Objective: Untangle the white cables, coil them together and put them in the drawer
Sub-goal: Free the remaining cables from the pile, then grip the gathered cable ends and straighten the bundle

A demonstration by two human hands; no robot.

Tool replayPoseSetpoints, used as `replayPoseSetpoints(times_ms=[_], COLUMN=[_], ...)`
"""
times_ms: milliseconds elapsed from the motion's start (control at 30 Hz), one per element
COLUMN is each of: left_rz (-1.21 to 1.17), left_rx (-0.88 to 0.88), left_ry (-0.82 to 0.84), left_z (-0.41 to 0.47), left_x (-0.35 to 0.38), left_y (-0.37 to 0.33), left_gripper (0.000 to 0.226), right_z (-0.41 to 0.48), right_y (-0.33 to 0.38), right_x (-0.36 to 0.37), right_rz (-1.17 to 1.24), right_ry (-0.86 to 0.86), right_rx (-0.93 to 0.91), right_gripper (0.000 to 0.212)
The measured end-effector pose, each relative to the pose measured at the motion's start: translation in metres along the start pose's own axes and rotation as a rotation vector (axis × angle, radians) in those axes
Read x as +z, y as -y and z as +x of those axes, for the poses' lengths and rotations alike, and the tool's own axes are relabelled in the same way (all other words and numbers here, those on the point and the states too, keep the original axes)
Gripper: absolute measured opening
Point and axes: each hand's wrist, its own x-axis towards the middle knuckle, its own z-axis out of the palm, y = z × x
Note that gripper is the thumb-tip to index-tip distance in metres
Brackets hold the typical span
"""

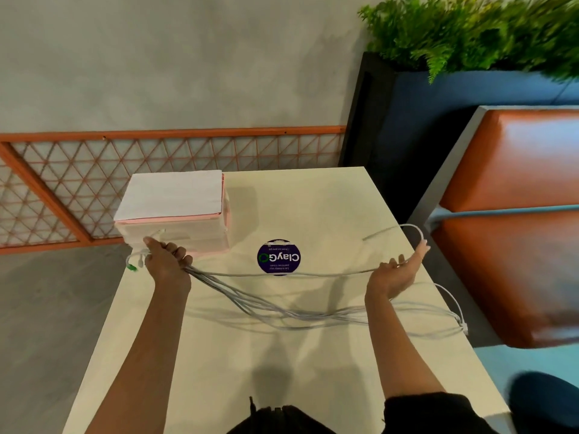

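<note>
- The drawer box sits on the tabletop, behind and left of the sticker.
- The cables lie in front of the sticker.
- The left hand is left of it, the right hand right.

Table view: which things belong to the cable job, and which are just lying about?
Job: cables, drawer box, left hand, right hand.
Lying about: sticker, plant, bench.

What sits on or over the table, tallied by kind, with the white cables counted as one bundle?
Drawer unit: 1
Cable bundle: 1
Round sticker: 1
Hands: 2, left hand and right hand
Total: 5
</note>
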Motion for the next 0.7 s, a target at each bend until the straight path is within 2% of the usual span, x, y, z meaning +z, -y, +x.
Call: replayPoseSetpoints(times_ms=[67,133,200,300,400,533,600,700], left_rz=[0.004,-0.001,-0.002,0.006,0.016,0.027,0.032,0.026], left_rx=[-0.001,-0.001,-0.001,-0.002,-0.005,-0.003,0.0,0.0], left_ry=[0.003,0.009,0.013,0.008,0.011,0.008,0.014,0.023], left_z=[-0.001,-0.002,-0.004,-0.005,-0.006,-0.006,-0.006,-0.006], left_x=[0.001,0.001,0.002,0.0,-0.001,-0.003,-0.001,0.0], left_y=[-0.001,-0.002,-0.002,-0.003,-0.003,-0.002,-0.002,-0.002], left_gripper=[0.042,0.042,0.042,0.042,0.042,0.042,0.042,0.042], right_z=[0.001,0.008,0.013,0.014,0.01,0.004,0.004,0.007], right_y=[0.002,0.003,0.005,0.004,0.004,0.007,0.014,0.025], right_x=[0.002,0.009,0.018,0.023,0.024,0.029,0.032,0.034], right_rz=[-0.02,-0.162,-0.14,0.044,0.092,0.046,0.009,-0.094], right_ry=[0.015,-0.03,-0.103,-0.035,0.07,0.214,0.262,0.226], right_rx=[-0.105,-0.17,0.003,0.301,0.348,0.236,0.1,-0.134], right_gripper=[0.052,0.062,0.059,0.03,0.032,0.034,0.038,0.045])
